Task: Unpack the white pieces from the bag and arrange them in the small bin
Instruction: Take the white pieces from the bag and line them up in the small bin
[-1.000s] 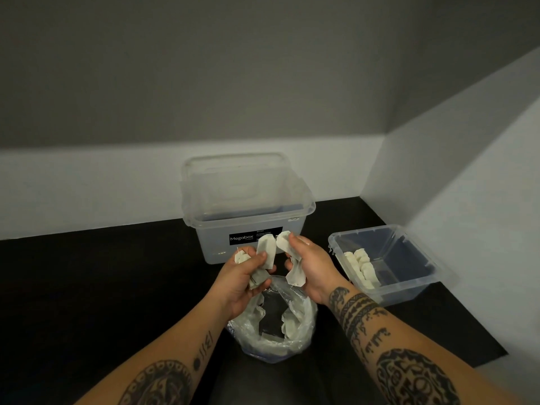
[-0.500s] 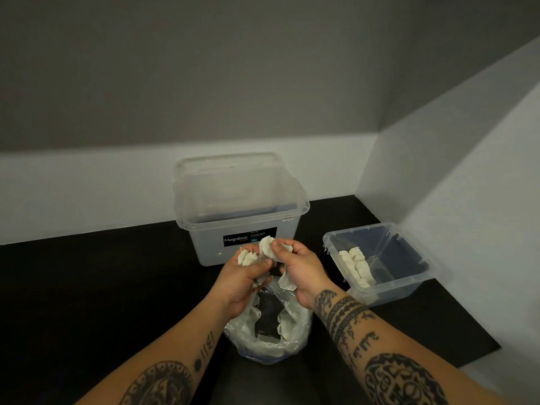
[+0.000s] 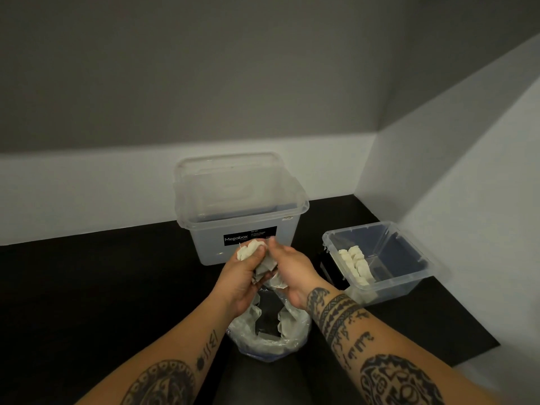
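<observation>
Above the open clear plastic bag [image 3: 268, 331], both my hands are pressed together around a bunch of white pieces [image 3: 252, 249]. My left hand [image 3: 238, 276] grips several of them, which stick out above its fingers. My right hand [image 3: 292, 267] holds more white pieces against the left one, its fingers curled over them. More white pieces line the inside of the bag. The small clear bin [image 3: 409, 264] stands to the right on the black table, with a row of white pieces [image 3: 358, 264] along its left side.
A large clear box [image 3: 295, 204] with a black Megabox label stands just behind my hands. White walls close the table at the back and on the right. The black tabletop [image 3: 87, 287] stretches to the left.
My two hands have come together, closing the gap between the pieces each was holding apart. They stay above the bag.
</observation>
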Demonstrator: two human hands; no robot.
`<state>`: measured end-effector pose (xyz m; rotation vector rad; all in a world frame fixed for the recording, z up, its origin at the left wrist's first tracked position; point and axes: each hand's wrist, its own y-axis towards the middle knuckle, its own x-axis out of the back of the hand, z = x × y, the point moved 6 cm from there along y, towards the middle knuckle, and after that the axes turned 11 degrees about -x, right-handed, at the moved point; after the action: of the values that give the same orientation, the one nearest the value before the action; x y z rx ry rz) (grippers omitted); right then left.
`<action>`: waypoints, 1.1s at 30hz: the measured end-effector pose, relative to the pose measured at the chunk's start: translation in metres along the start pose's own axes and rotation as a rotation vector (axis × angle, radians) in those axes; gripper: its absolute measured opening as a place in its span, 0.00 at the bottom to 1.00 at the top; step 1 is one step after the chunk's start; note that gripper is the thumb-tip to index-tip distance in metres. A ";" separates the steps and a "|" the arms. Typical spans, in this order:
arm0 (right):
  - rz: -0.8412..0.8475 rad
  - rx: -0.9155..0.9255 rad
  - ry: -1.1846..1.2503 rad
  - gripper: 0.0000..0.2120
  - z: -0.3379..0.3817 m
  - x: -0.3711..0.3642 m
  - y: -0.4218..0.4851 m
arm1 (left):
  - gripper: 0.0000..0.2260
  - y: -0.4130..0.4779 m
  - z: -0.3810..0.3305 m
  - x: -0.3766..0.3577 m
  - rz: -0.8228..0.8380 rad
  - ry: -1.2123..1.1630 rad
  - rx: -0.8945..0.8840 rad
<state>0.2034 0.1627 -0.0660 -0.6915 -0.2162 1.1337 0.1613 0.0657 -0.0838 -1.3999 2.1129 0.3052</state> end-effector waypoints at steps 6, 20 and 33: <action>-0.019 -0.017 0.260 0.05 0.002 0.017 -0.005 | 0.12 0.003 -0.001 0.018 -0.112 0.036 -0.015; -0.149 0.366 0.205 0.16 0.026 0.076 -0.016 | 0.06 0.009 0.024 -0.051 0.049 0.333 -0.013; -0.109 0.375 -0.347 0.09 0.088 0.200 0.021 | 0.04 0.066 0.066 -0.151 0.079 0.672 -0.190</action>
<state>0.2300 0.3800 -0.0470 -0.1467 -0.3207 1.1446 0.1667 0.2412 -0.0580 -1.6999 2.7399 0.0633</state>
